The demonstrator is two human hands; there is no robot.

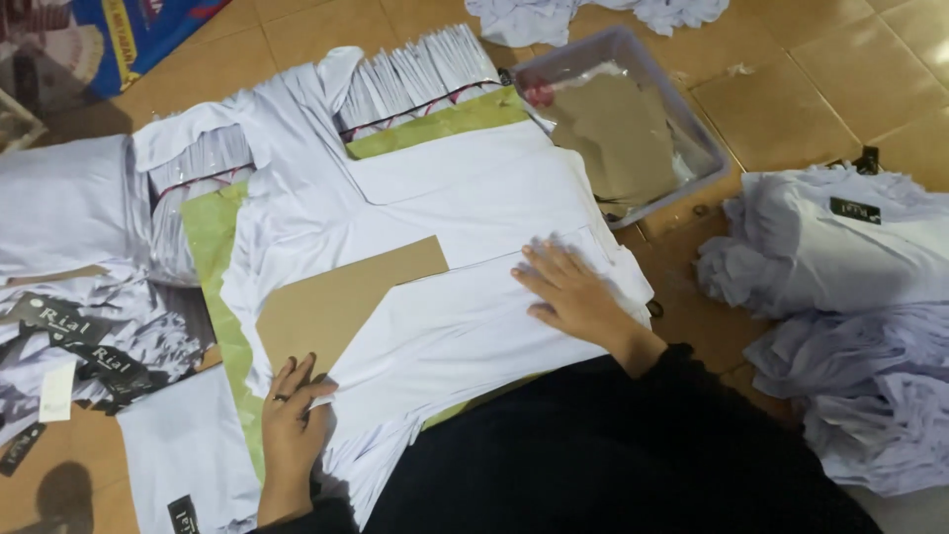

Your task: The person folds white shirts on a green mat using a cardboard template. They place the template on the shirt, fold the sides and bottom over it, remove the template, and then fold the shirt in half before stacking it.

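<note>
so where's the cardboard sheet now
Head view, left of centre: the cardboard sheet lies on the white shirt, its lower edge under the left hand.

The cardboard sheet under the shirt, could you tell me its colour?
Plain brown cardboard sheet, clearest in the head view.

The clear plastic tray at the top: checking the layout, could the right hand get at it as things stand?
Probably yes: the right hand lies flat on the white shirt, and only flat cloth lies between it and the tray.
</note>
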